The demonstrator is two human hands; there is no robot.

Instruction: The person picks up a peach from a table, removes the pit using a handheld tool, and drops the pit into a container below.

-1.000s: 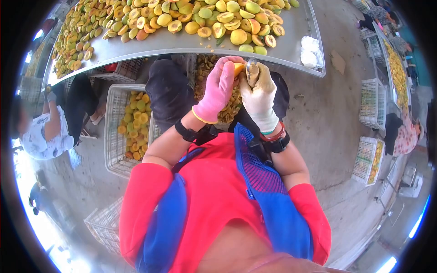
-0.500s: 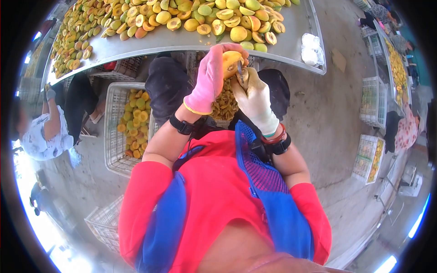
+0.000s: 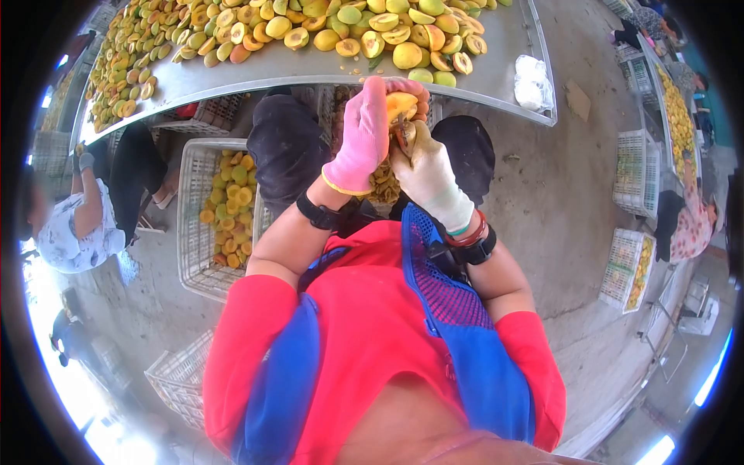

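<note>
My left hand [image 3: 366, 136], in a pink glove, is wrapped round a yellow-orange fruit piece [image 3: 401, 104] just beyond the table's front edge. My right hand [image 3: 428, 167], in a white glove with stained fingers, grips a small metal tool [image 3: 401, 136] whose end meets the fruit's near side. The tool's tip is partly hidden by fingers. Below both hands, between my knees, lies a heap of brownish-yellow scraps [image 3: 384, 184]. Many whole and halved fruits [image 3: 349, 35] are piled on the metal table [image 3: 488, 89].
To the left stands a white crate [image 3: 188, 225] of halved fruit, with another crate [image 3: 182, 380] nearer. A clear plastic bundle [image 3: 532, 84] lies at the table's right corner. Co-workers sit at left and right; crates [image 3: 637, 174] stand at the right.
The fruit has tilted and sits deeper in my left hand. My right hand has shifted slightly left, with the tool turned more upright against the fruit.
</note>
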